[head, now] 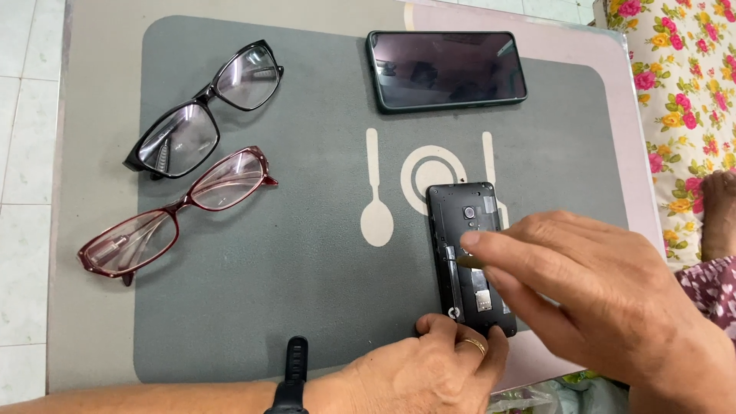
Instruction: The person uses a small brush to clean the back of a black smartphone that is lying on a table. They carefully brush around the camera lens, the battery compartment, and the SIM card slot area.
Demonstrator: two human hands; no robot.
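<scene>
A black phone with its back cover off [464, 230] lies on a grey mat [307, 253], its camera and inner parts showing. My left hand [445, 366], with a ring and a black wristband, grips the phone's near end. My right hand [583, 291] reaches over the phone from the right, fingertips pressed on its middle, holding a small thin object against it; I cannot tell what it is.
A second phone [446, 69] lies screen up at the mat's far edge. Black-framed glasses [205, 111] and dark red glasses [172, 215] rest on the mat's left. Flowered fabric [682, 84] and a bare foot [719, 211] are at the right.
</scene>
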